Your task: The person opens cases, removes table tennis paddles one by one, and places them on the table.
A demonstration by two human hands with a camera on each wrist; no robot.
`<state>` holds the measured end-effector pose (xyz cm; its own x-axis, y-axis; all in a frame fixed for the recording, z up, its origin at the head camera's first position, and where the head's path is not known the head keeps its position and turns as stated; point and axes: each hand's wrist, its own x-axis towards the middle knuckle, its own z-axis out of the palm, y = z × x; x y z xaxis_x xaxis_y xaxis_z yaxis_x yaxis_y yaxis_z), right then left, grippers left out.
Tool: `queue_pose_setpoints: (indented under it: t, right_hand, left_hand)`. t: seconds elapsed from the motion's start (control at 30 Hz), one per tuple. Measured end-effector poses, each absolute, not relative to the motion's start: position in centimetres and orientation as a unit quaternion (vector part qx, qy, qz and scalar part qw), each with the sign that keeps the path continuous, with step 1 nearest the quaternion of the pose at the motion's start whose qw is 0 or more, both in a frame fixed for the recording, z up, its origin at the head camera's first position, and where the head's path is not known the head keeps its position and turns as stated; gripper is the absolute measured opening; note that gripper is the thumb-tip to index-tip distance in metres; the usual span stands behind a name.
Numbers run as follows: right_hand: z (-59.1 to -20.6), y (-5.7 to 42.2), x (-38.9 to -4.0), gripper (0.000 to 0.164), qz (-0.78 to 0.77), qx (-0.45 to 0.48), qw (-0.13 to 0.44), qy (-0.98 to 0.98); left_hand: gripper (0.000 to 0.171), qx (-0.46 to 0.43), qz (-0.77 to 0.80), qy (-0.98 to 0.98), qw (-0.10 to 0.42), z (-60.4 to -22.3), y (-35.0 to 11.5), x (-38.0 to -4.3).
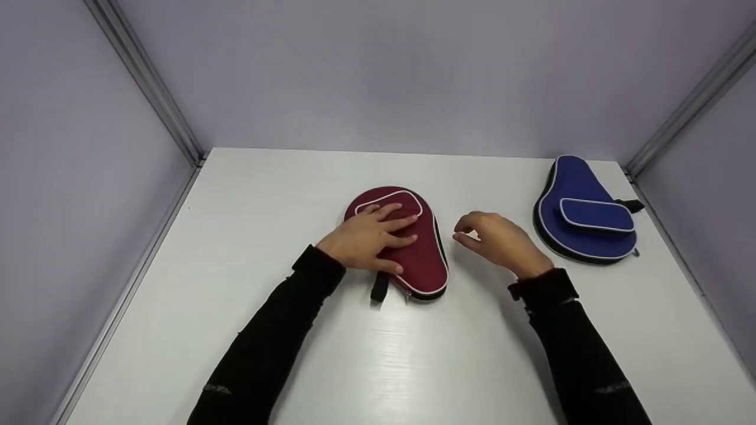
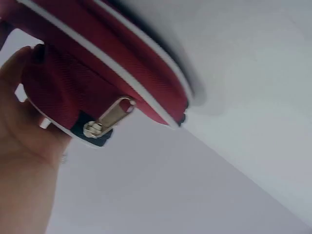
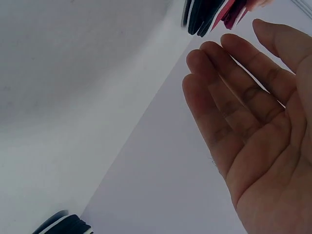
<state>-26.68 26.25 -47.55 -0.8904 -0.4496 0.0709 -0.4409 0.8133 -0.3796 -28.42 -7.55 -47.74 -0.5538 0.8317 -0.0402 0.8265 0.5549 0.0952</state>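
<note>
A dark red table tennis paddle case (image 1: 426,265) with white piping lies on the white table, its narrow end toward me. My left hand (image 1: 365,239) rests on it with spread fingers, partly covering the white-edged pocket on its front. In the left wrist view, a metal zipper pull (image 2: 116,115) hangs at the end of that pocket (image 2: 63,87). To the right of the red case, my right hand (image 1: 501,242) hovers apart from it, fingers loosely bent. The right wrist view shows its palm (image 3: 273,161) holding nothing.
A blue paddle case (image 1: 576,184) with a front pocket and a black strap (image 1: 631,205) lies at the table's back right corner. Pale panels (image 1: 378,77) with metal corner posts (image 1: 155,82) enclose the white table (image 1: 266,195). A black strap (image 1: 380,288) sticks out from the red case.
</note>
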Motion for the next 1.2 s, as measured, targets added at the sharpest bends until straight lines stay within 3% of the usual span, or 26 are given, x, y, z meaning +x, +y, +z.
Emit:
queue_pose_setpoints:
  t: [0.37,0.53,0.77,1.0,1.2]
  right_hand:
    - [-48.1,28.3,-27.6,0.021,-0.214,-0.229,0.026,0.949]
    - [-48.4,29.0,-27.8,0.018,-0.217,-0.231,0.02,0.948]
    - [-48.5,29.5,-27.7,0.02,-0.205,-0.227,0.015,0.952]
    - [-48.5,29.3,-27.7,0.025,-0.197,-0.227,0.024,0.954]
    - [-48.4,29.2,-27.8,0.029,-0.197,-0.225,0.025,0.954]
  left_hand:
    - [0.09,0.525,-0.053,0.849,0.031,-47.4,-6.2,-27.6]
    - [0.099,0.551,-0.135,0.824,-0.022,-46.6,-3.9,-26.0]
    - [0.057,0.585,-0.245,0.765,-0.113,-46.3,-0.5,-23.4]
    - [0.052,0.583,-0.259,0.763,-0.102,-46.9,0.0,-23.5]
    - [0.05,0.603,-0.221,0.757,-0.12,-47.7,-1.0,-24.9]
